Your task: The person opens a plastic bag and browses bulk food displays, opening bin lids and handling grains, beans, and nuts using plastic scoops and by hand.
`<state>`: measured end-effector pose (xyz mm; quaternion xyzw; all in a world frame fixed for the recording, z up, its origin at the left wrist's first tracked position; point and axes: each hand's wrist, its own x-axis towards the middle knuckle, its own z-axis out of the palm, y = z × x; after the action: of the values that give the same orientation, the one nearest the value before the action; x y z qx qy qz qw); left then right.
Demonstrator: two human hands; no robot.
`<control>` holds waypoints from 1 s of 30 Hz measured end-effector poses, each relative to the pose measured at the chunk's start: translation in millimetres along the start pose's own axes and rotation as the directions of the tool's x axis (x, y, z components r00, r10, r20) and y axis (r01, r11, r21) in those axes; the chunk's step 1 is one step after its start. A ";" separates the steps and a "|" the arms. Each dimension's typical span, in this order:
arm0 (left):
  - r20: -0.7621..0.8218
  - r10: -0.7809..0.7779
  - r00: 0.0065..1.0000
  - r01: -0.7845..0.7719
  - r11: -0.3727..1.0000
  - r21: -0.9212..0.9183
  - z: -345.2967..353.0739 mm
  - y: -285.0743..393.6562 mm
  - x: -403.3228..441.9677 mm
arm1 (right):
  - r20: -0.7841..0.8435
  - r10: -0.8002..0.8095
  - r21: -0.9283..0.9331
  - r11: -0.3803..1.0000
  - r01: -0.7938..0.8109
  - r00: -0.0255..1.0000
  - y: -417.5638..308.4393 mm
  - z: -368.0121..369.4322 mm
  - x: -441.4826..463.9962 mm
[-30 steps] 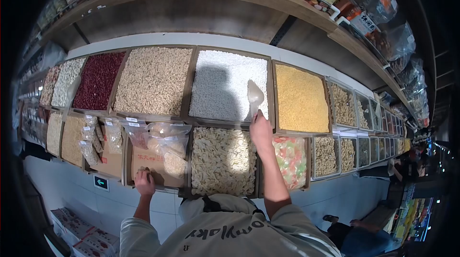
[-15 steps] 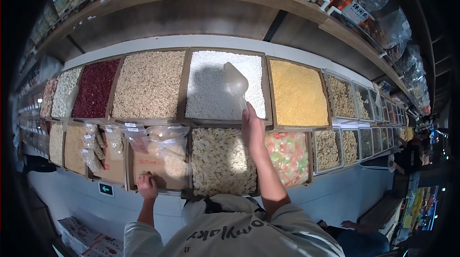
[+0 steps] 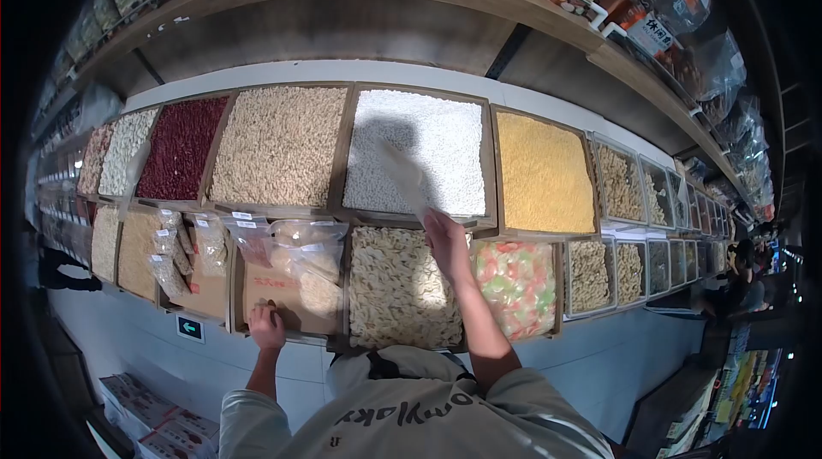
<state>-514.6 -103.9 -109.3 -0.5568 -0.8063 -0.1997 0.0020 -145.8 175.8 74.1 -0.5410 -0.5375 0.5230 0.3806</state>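
My right hand (image 3: 448, 245) grips the handle of a pale translucent scoop (image 3: 401, 169). The scoop is turned on its side, its head over the bin of small white grains (image 3: 449, 138); whether it touches them I cannot tell. Below my right forearm lie pale dried slices (image 3: 398, 288) and wrapped red and green sweets (image 3: 518, 283). My left hand (image 3: 267, 328) rests at the front edge of a cardboard-lined bin (image 3: 287, 315), its fingers curled around something dark and small that I cannot make out. Clear bags (image 3: 308, 245) lie in that bin's back part.
Yellow grain (image 3: 544, 172) fills the bin to the right, beige grain (image 3: 278, 146) and dark red beans (image 3: 180, 146) those to the left. Another scoop (image 3: 137, 163) stands among the left bins. A wooden shelf (image 3: 342, 5) with packets overhangs the back. Lidded clear boxes (image 3: 589, 275) continue rightward.
My right hand has drawn slightly down and left, and the scoop has rolled from facing up to edge-on. My left hand stays near the bin's front edge. The whole view has shifted a little.
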 end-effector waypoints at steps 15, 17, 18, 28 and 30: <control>-0.018 0.026 0.999 -0.027 0.999 -0.024 -3.1 3.6 1.8 | -0.296 0.003 0.051 0.999 0.013 0.955 3.7 -40.9 28.4; -0.012 0.032 0.999 -0.032 0.999 -0.011 -4.3 4.3 2.7 | -0.189 0.021 0.090 0.996 -0.004 0.982 -9.0 -26.0 17.7; -0.013 0.036 0.999 -0.036 0.999 -0.012 -2.6 3.5 2.4 | -0.075 0.068 0.056 0.996 -0.064 0.995 -17.9 -24.6 11.1; 0.036 0.005 0.999 -0.004 1.000 -0.015 -0.5 -1.2 -0.7 | -0.003 0.160 0.057 0.986 -0.159 0.987 1.9 -32.3 -26.0; 0.063 -0.004 0.998 0.004 1.000 0.000 -0.9 -2.0 0.3 | 0.011 0.191 0.135 0.972 -0.191 0.982 -0.6 -40.0 -24.5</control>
<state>-516.7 -104.5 -109.0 -0.5612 -0.8071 -0.1821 -0.0239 -103.9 157.9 85.0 -0.5634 -0.4458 0.5921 0.3651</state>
